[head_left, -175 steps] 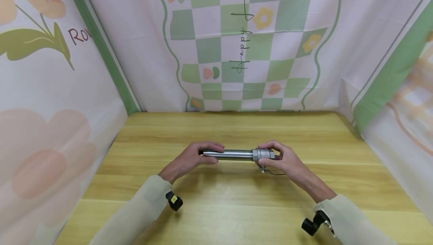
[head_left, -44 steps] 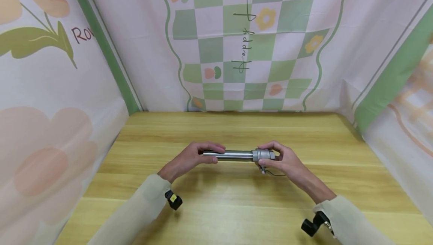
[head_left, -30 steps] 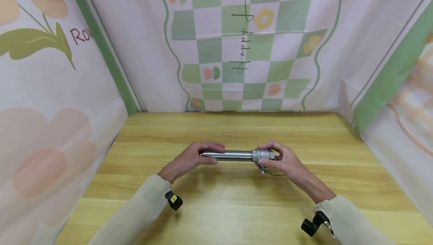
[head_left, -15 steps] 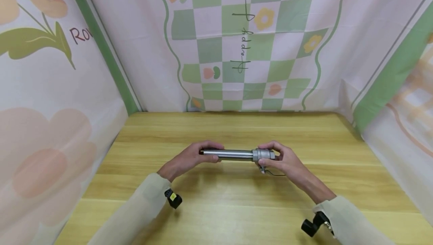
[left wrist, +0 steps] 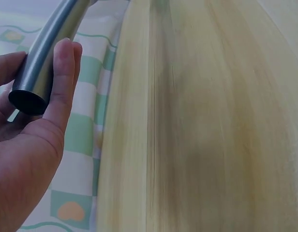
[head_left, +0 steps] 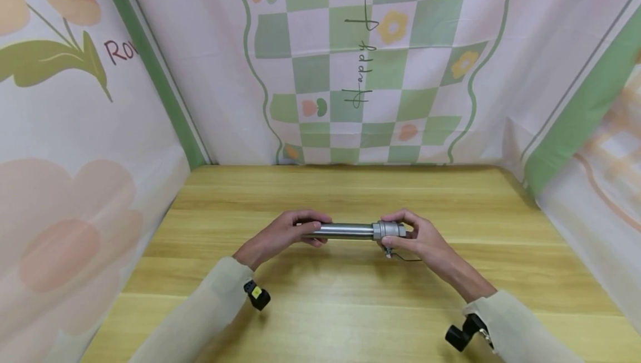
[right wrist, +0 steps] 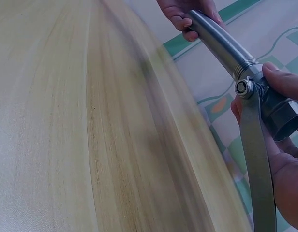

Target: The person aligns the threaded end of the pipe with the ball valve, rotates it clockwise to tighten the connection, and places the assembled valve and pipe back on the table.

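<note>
A smooth steel pipe (head_left: 348, 231) lies level above the table, its right end in a steel ball valve (head_left: 389, 230). My left hand (head_left: 280, 235) holds the pipe's left end, thumb across the near side, fingertips showing beneath. Seen from the left wrist, the pipe's open end (left wrist: 29, 100) sits between thumb and fingers. My right hand (head_left: 428, 236) grips the valve body between thumb and fingers. In the right wrist view, a flat lever handle (right wrist: 256, 159) hangs from the valve's stem nut (right wrist: 244, 88). A few pipe threads (right wrist: 245, 67) show beside the valve.
The wooden table (head_left: 330, 307) spreads beneath both hands. Patterned cloth (head_left: 350, 73) hangs behind it and along both sides. A small black camera (head_left: 257, 296) is on the left wrist, another black camera (head_left: 458, 338) on the right.
My left thumb has shifted from the pipe's lower edge up onto its near side, and left fingertips now show below the pipe. The right hand keeps the same grip on the valve.
</note>
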`<action>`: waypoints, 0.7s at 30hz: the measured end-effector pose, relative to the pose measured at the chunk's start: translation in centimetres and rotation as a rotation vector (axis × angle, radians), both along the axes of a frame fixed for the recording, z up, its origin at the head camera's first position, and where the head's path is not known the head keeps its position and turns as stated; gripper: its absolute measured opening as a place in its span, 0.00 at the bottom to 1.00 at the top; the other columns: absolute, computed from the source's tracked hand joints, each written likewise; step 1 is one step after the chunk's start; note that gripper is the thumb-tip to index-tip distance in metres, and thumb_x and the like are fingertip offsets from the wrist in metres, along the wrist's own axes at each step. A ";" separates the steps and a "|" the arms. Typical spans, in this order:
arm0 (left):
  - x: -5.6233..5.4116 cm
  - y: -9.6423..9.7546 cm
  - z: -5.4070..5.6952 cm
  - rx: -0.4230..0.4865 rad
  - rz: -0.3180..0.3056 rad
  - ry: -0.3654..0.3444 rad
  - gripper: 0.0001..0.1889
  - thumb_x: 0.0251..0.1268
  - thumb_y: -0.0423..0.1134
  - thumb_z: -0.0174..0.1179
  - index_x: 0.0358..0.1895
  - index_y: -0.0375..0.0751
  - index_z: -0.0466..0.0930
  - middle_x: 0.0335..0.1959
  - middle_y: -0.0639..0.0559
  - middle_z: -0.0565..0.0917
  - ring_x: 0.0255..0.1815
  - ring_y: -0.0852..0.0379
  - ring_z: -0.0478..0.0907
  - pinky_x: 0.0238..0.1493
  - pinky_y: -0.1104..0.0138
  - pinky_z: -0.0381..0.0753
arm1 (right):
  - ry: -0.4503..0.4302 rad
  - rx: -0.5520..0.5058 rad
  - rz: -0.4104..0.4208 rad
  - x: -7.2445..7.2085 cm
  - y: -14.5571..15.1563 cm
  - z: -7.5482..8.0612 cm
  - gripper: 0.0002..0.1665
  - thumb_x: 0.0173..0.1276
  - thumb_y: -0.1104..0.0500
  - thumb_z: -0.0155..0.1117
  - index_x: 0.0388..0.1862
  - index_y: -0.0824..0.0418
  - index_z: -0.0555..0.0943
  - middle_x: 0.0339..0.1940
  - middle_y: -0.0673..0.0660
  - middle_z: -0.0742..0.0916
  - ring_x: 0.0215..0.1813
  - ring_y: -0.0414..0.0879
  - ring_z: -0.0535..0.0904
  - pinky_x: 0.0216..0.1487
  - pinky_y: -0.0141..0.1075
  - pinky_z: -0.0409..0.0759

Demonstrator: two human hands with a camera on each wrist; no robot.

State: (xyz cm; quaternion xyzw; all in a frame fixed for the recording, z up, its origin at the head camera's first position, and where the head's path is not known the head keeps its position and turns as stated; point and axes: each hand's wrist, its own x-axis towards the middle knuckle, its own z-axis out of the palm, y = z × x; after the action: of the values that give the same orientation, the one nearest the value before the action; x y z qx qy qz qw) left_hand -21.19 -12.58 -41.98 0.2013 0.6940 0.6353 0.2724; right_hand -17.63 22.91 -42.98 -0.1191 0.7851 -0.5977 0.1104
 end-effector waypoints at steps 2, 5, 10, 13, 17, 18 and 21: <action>0.0 -0.1 0.0 -0.005 -0.004 0.010 0.19 0.87 0.44 0.59 0.71 0.43 0.82 0.69 0.40 0.81 0.61 0.45 0.88 0.68 0.50 0.86 | 0.000 0.001 0.002 0.0 0.0 0.1 0.29 0.76 0.58 0.75 0.71 0.63 0.77 0.67 0.71 0.77 0.51 0.52 0.88 0.48 0.39 0.90; 0.0 -0.2 -0.1 -0.007 -0.009 0.024 0.19 0.86 0.44 0.60 0.71 0.44 0.82 0.69 0.40 0.81 0.63 0.40 0.86 0.69 0.47 0.85 | 0.002 0.001 0.004 0.1 0.0 0.3 0.29 0.77 0.58 0.74 0.71 0.64 0.77 0.67 0.72 0.77 0.51 0.52 0.87 0.48 0.39 0.90; 0.1 -0.3 -0.2 -0.006 -0.010 0.047 0.20 0.85 0.44 0.62 0.72 0.45 0.83 0.69 0.42 0.81 0.68 0.29 0.81 0.68 0.48 0.86 | 0.013 -0.002 0.010 0.3 0.0 0.4 0.28 0.77 0.58 0.74 0.70 0.65 0.77 0.67 0.72 0.77 0.50 0.51 0.87 0.48 0.38 0.90; 0.1 -0.2 -0.3 -0.002 -0.010 0.055 0.20 0.84 0.43 0.63 0.72 0.44 0.83 0.70 0.43 0.80 0.68 0.26 0.78 0.68 0.48 0.86 | 0.015 -0.001 0.010 0.3 0.0 0.4 0.28 0.77 0.58 0.74 0.70 0.65 0.77 0.66 0.72 0.77 0.50 0.50 0.88 0.48 0.38 0.90; 0.2 -0.2 -0.3 -0.001 -0.011 0.067 0.20 0.83 0.40 0.64 0.71 0.42 0.83 0.74 0.45 0.80 0.69 0.25 0.78 0.69 0.47 0.85 | 0.014 0.006 0.008 0.2 0.0 0.2 0.28 0.77 0.58 0.74 0.70 0.64 0.77 0.65 0.70 0.78 0.50 0.50 0.88 0.48 0.39 0.90; 0.3 -0.2 -0.2 -0.002 -0.011 0.072 0.20 0.83 0.39 0.64 0.71 0.42 0.83 0.74 0.45 0.79 0.69 0.26 0.78 0.70 0.46 0.85 | 0.010 0.008 0.005 0.1 0.0 0.2 0.27 0.77 0.58 0.74 0.70 0.63 0.78 0.65 0.69 0.78 0.50 0.50 0.88 0.48 0.39 0.90; 0.3 -0.2 -0.2 0.002 -0.015 0.083 0.20 0.82 0.37 0.64 0.71 0.41 0.84 0.76 0.45 0.79 0.68 0.30 0.80 0.70 0.46 0.84 | 0.010 0.015 0.006 0.1 0.0 0.2 0.28 0.77 0.58 0.74 0.70 0.63 0.78 0.66 0.70 0.78 0.50 0.51 0.88 0.48 0.39 0.90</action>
State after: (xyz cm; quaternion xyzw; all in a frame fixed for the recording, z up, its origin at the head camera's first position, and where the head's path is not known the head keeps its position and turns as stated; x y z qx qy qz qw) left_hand -20.86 -12.74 -42.15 0.2329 0.7026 0.6250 0.2480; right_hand -17.57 22.94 -42.82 -0.1236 0.7897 -0.5910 0.1092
